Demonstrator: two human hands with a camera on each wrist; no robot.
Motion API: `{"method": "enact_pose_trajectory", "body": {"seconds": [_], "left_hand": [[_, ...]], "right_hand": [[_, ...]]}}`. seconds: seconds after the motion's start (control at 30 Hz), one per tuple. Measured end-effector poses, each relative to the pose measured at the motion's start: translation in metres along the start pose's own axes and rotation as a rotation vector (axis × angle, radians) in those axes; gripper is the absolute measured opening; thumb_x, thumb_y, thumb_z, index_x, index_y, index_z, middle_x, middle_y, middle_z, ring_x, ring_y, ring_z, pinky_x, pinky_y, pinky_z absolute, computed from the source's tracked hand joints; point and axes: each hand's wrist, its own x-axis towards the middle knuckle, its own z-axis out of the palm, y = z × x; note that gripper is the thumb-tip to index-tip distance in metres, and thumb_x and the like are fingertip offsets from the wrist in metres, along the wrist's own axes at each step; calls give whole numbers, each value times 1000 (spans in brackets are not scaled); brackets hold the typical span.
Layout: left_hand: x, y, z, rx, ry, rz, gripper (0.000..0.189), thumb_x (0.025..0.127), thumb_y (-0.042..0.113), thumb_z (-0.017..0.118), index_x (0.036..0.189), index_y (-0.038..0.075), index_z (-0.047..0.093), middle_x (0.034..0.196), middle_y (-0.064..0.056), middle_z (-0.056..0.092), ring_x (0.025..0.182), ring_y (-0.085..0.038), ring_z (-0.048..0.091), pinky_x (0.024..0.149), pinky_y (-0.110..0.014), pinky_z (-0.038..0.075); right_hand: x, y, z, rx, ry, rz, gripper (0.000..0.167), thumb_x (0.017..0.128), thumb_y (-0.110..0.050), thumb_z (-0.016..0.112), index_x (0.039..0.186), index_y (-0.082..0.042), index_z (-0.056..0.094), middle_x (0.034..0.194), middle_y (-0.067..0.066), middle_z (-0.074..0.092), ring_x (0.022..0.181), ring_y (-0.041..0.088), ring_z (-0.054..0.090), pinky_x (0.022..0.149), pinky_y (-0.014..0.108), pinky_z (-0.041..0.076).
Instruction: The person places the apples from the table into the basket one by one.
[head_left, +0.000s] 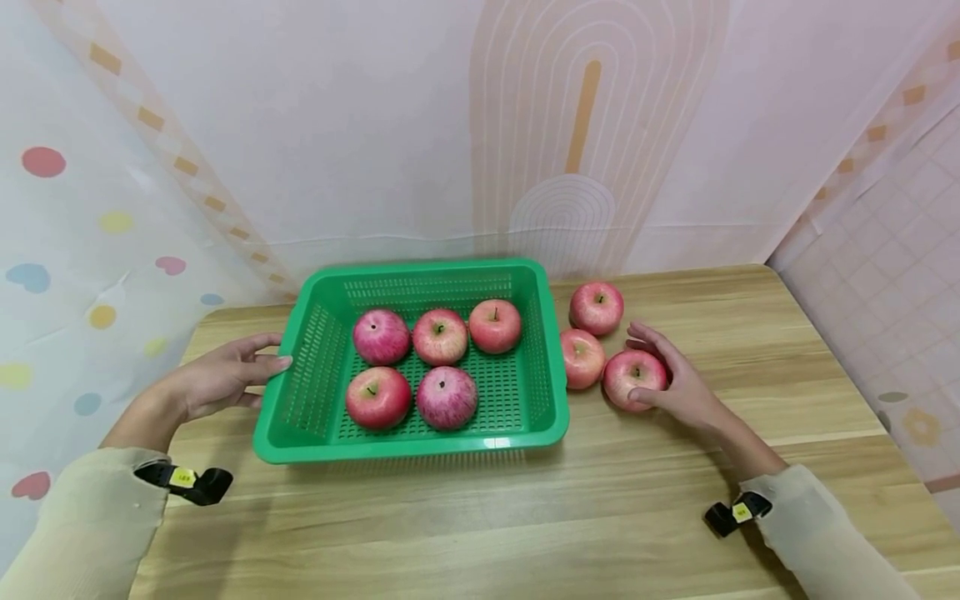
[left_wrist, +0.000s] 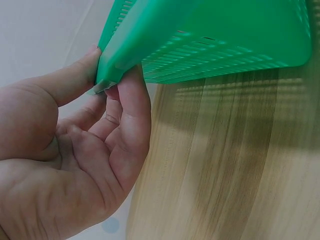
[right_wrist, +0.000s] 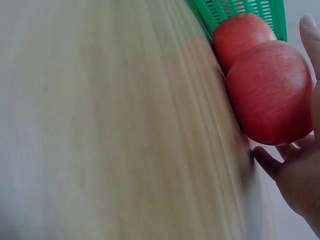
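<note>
A green plastic basket (head_left: 412,451) with slotted walls stands on the wooden table, several red apples such as the front left one (head_left: 378,398) inside it. My left hand (head_left: 225,375) pinches the basket's left rim; in the left wrist view its thumb (left_wrist: 75,75) lies on one side of the rim, bent fingers on the other. Right of the basket, my right hand (head_left: 686,387) is spread around an apple (head_left: 628,382) on the table. In the right wrist view its thumb (right_wrist: 311,42) stands off that apple (right_wrist: 270,95), and the other fingers (right_wrist: 272,162) are beside it.
Two more apples sit between basket and right hand: one (head_left: 597,307) near the table's back edge, another (head_left: 582,360) close against the basket's right side. A patterned wall covering (head_left: 375,150) rises behind the wooden table (head_left: 465,525).
</note>
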Motion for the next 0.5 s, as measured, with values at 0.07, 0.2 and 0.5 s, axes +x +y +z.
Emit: {"method": "enact_pose_trajectory", "body": {"seconds": [0.07,0.2,0.5], "left_hand": [[0,1,0,1,0,1,23,111,18,48,132,24,44,110,3,73,97,-18,73,83,-39,61],[0,1,1,6,4,-5,23,111,18,48,132,24,43,109,3,73,97,-17,73,84,-39,60],[1,1,1,4,8,-13,27,111,17,48,137,18,40,109,3,72,97,-17,72,84,-39,60]], "right_hand": [[0,0,1,-10,4,7,89,80,11,79,155,2,33,152,29,37,137,8,44,106,11,35],[2,0,2,-18,7,16,90,78,9,81,155,1,35,150,31,39,135,8,45,105,11,35],[3,0,5,-55,-13,43,86,78,5,85,153,-2,42,148,29,45,131,3,47,103,11,37]]}}
